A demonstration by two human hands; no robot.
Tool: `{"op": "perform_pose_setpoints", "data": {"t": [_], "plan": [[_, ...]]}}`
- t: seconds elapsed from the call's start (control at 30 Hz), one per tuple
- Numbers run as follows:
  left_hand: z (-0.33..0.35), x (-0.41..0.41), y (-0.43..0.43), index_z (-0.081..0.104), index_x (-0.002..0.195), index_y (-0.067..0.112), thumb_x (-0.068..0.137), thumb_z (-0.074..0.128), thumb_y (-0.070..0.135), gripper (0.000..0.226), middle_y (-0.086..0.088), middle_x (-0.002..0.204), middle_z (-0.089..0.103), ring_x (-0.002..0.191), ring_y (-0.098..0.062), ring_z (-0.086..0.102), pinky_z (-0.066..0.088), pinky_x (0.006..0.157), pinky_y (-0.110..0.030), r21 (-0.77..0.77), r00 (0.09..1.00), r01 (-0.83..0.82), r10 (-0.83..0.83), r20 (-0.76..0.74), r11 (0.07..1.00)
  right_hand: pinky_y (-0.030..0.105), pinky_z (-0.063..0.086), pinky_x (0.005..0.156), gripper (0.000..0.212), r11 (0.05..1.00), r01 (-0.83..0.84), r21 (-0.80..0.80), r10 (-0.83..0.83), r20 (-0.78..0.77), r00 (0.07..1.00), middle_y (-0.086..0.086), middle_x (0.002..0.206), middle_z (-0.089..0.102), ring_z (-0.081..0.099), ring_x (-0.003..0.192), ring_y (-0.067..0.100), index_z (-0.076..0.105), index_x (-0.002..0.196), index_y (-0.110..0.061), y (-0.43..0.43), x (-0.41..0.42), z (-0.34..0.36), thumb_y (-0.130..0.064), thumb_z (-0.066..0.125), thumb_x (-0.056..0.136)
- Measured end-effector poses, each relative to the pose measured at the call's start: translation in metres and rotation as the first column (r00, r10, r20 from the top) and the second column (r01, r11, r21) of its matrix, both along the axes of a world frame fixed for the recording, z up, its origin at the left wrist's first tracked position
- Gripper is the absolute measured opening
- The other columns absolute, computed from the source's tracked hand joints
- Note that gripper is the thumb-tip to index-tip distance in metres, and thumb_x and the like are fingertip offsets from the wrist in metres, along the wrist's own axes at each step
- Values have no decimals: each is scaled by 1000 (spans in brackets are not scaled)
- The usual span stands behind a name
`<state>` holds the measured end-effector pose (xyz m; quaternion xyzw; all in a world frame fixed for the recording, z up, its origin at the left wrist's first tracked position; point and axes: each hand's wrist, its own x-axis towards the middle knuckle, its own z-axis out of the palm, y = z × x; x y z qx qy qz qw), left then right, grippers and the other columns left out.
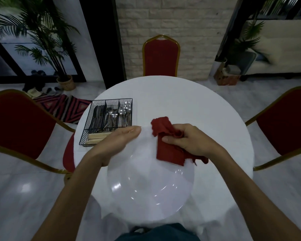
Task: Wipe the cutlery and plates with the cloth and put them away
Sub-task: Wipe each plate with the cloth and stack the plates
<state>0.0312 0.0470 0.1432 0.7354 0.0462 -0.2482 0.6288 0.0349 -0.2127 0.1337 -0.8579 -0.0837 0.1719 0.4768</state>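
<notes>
A large white plate (pixel 149 188) is tilted toward me over the near edge of the round table with a white tablecloth (pixel 189 105). My left hand (pixel 118 141) lies along the plate's upper left rim with straight fingers; its thumb is hidden. My right hand (pixel 189 140) grips a bunched red cloth (pixel 169 152) and presses it on the plate's upper right part. A black wire cutlery basket (pixel 87 134) stands on the table's left side. It holds knives, forks, spoons (pixel 124 109) and, in its front compartment, wooden chopsticks (pixel 97 137).
Three red chairs with gold frames ring the table: one at the far side (pixel 161 56), one left (pixel 19 122), one right (pixel 285 122). A potted palm (pixel 64 80), shoes and a patterned rug (pixel 66 108) are on the floor at the back left.
</notes>
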Motion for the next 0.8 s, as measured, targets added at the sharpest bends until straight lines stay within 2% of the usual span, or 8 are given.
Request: {"op": "perform_pose_setpoints", "data": {"t": [0.13, 0.23, 0.33, 0.47, 0.53, 0.6, 0.7, 0.8], "plan": [[-9, -2, -6, 61, 138, 25, 98, 59, 47, 46, 7, 135, 64, 131, -18, 55, 34, 118, -47, -75, 966, -248, 253, 58, 966, 23, 42, 67, 12, 953, 265, -148, -220, 263, 939, -3, 87, 58, 59, 82, 16, 60, 90, -26, 1, 4, -25, -31, 71, 94], [-13, -6, -13, 52, 145, 23, 104, 49, 43, 46, 13, 129, 58, 127, -13, 52, 38, 112, -36, -125, 911, -400, 409, 54, 908, 32, 45, 73, 27, 860, 475, -187, -344, 474, 811, 2, 106, 50, 58, 88, 24, 61, 116, -18, 19, -3, -48, -20, 70, 91], [-21, -9, -25, 48, 149, 21, 104, 48, 46, 52, 13, 141, 52, 136, -14, 46, 33, 118, -41, -140, 886, -454, 462, 35, 880, 40, 50, 80, 53, 851, 510, -124, -350, 590, 728, 5, 121, 49, 57, 95, 26, 53, 131, -17, 42, -13, -57, -3, 71, 83], [-29, -17, -48, 55, 142, 21, 105, 46, 44, 45, 15, 136, 55, 126, -3, 51, 37, 111, -26, -142, 895, -431, 442, 60, 891, 37, 48, 82, 37, 884, 457, 99, -443, 489, 751, 1, 120, 46, 46, 91, 8, 49, 118, -13, 75, -22, -48, 0, 65, 87], [-29, -16, -54, 70, 118, 24, 106, 46, 42, 33, 13, 112, 72, 95, 6, 66, 52, 82, -13, -148, 896, -434, 442, 30, 889, 38, 49, 82, 28, 928, 362, 87, -354, 511, 783, -2, 118, 46, 50, 95, 13, 52, 114, -16, 89, -31, -48, -7, 62, 89], [-27, -11, -48, 74, 99, 19, 106, 48, 39, 33, 4, 93, 75, 73, -1, 69, 53, 62, -15, -138, 858, -505, 513, 22, 852, 31, 46, 87, 24, 973, 224, 58, -220, 533, 817, -2, 117, 51, 52, 101, 15, 58, 117, -18, 100, -47, -50, -19, 62, 93], [-26, -2, -25, 71, 115, 9, 104, 49, 45, 44, -8, 107, 75, 92, -19, 73, 59, 79, -30, -200, 804, -590, 592, -58, 782, 22, 45, 87, 28, 1000, 16, -13, -7, 539, 842, -5, 115, 61, 55, 100, 8, 64, 121, -21, 101, -72, -56, -37, 58, 99], [-25, -4, -5, 61, 136, 17, 103, 47, 51, 50, -5, 128, 69, 115, -26, 67, 52, 102, -46, -164, 776, -626, 630, -35, 762, 33, 50, 90, 29, 984, -77, -161, 154, 545, 824, -5, 110, 68, 60, 100, 14, 72, 114, -23, 71, -69, -68, -41, 58, 96]]}}
